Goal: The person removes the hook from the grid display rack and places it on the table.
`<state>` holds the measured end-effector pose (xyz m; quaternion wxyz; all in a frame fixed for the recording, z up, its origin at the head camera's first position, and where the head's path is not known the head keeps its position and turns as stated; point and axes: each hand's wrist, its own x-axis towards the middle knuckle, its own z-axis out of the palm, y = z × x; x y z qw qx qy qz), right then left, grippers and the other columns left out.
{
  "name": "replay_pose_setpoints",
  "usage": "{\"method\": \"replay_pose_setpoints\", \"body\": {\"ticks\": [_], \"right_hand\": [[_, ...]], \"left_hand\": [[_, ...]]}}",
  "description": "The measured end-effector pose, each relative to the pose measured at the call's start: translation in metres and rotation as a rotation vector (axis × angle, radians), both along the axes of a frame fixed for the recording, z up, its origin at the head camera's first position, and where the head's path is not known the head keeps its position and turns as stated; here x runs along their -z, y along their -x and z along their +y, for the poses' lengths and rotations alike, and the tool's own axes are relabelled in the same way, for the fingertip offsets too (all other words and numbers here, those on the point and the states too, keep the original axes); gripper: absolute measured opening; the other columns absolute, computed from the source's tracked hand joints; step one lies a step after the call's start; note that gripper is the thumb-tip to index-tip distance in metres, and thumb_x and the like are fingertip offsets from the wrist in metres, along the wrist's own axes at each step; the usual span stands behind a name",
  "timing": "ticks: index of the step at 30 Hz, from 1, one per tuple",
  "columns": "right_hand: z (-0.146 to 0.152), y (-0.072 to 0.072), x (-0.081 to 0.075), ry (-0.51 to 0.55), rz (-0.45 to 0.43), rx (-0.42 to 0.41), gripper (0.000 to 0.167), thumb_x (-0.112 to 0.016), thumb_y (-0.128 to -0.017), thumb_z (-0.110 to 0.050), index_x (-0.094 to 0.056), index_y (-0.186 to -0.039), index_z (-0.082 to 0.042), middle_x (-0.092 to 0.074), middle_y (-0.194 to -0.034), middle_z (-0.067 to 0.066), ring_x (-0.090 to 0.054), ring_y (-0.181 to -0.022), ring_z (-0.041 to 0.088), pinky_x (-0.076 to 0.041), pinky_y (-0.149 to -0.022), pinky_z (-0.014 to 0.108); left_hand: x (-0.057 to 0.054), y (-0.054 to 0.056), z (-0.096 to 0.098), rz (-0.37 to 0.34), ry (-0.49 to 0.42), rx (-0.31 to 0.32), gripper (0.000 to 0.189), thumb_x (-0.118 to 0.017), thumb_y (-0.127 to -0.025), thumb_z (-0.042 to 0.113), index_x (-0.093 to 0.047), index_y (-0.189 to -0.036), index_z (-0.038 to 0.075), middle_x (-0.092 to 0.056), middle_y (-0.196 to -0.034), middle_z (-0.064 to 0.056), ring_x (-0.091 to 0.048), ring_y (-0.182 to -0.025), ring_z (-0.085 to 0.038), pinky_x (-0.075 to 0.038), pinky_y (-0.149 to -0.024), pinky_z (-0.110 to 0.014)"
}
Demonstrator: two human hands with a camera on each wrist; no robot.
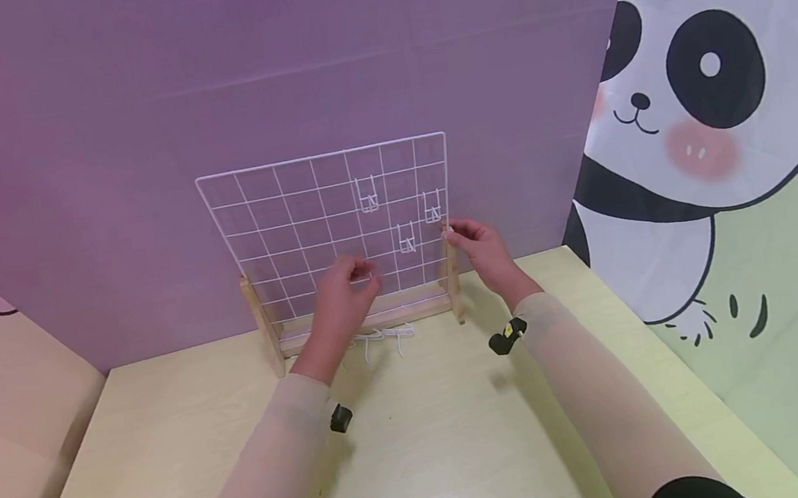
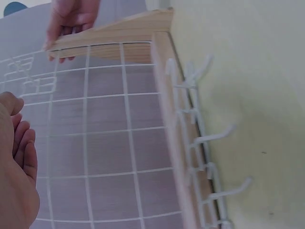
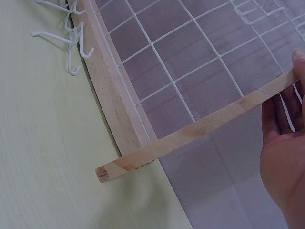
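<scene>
A white wire grid panel point(image 1: 319, 156) stands in a wooden frame at the back of the table. Three small white wire hooks hang on its right half, among them an upper one point(image 1: 368, 202) and a lower one point(image 1: 408, 244). My right hand point(image 1: 484, 253) grips the top of the right wooden post point(image 3: 205, 126) at the grid's edge, thumb on the near side and fingers behind. In front of the grid's lower middle is my left hand point(image 1: 346, 294), its fingers loosely curled with nothing seen in them.
Several loose white hooks point(image 1: 398, 331) lie on the table point(image 1: 433, 446) along the front of the frame's bottom rail, their prongs pointing outward. The left wooden post point(image 1: 265, 327) holds the grid's other side. A purple backdrop point(image 1: 129, 150) rises right behind the grid.
</scene>
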<state>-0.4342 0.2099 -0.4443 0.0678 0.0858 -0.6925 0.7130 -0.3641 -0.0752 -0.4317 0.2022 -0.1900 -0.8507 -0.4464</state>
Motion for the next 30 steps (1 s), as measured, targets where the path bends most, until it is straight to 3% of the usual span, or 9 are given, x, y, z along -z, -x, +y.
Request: {"method": "replay_pose_setpoints", "body": {"ticks": [5, 12, 18, 24, 30], "right_hand": [[0.0, -0.002, -0.001, -0.006, -0.008, 0.003, 0.037, -0.072, -0.11, -0.015, -0.069, -0.142, 0.002, -0.075, -0.129, 0.003, -0.062, -0.119, 0.017, -0.047, -0.118, 0.038], [0.0, -0.001, 0.0, -0.007, -0.002, -0.002, 0.038, -0.071, -0.11, -0.015, -0.067, -0.143, 0.004, -0.071, -0.139, 0.016, -0.062, -0.117, 0.016, -0.047, -0.117, 0.036], [0.0, -0.002, -0.001, -0.014, -0.007, 0.002, 0.037, -0.072, -0.109, -0.016, -0.069, -0.142, 0.001, -0.074, -0.128, 0.003, -0.062, -0.119, 0.018, -0.047, -0.118, 0.039], [0.001, -0.001, 0.0, -0.022, -0.001, 0.0, 0.036, -0.073, -0.109, -0.016, -0.07, -0.141, 0.0, -0.075, -0.126, 0.001, -0.063, -0.12, 0.018, -0.047, -0.12, 0.039], [0.002, 0.001, 0.002, -0.015, -0.004, 0.001, 0.035, -0.073, -0.109, -0.017, -0.071, -0.14, -0.001, -0.075, -0.123, -0.002, -0.063, -0.119, 0.017, -0.046, -0.12, 0.04]], "left_hand": [[-0.017, 0.001, 0.003, 0.082, -0.069, -0.008, 0.022, -0.079, -0.101, 0.007, -0.073, -0.12, -0.004, -0.072, -0.118, -0.017, -0.068, -0.114, -0.035, -0.057, -0.103, -0.049], [-0.037, 0.006, 0.008, 0.192, -0.126, -0.029, 0.025, -0.081, -0.099, 0.006, -0.072, -0.12, -0.003, -0.071, -0.118, -0.018, -0.067, -0.114, -0.036, -0.057, -0.104, -0.049], [-0.056, 0.009, 0.01, 0.264, -0.169, -0.031, 0.026, -0.082, -0.097, 0.003, -0.072, -0.12, -0.005, -0.071, -0.118, -0.019, -0.067, -0.113, -0.036, -0.056, -0.103, -0.047], [-0.07, 0.008, 0.014, 0.278, -0.172, -0.03, 0.027, -0.083, -0.099, 0.008, -0.072, -0.121, -0.004, -0.07, -0.118, -0.016, -0.067, -0.115, -0.032, -0.056, -0.105, -0.044], [-0.077, 0.009, 0.018, 0.276, -0.164, -0.026, 0.028, -0.084, -0.099, 0.008, -0.074, -0.123, -0.002, -0.07, -0.12, -0.013, -0.067, -0.117, -0.03, -0.056, -0.106, -0.044]]}}
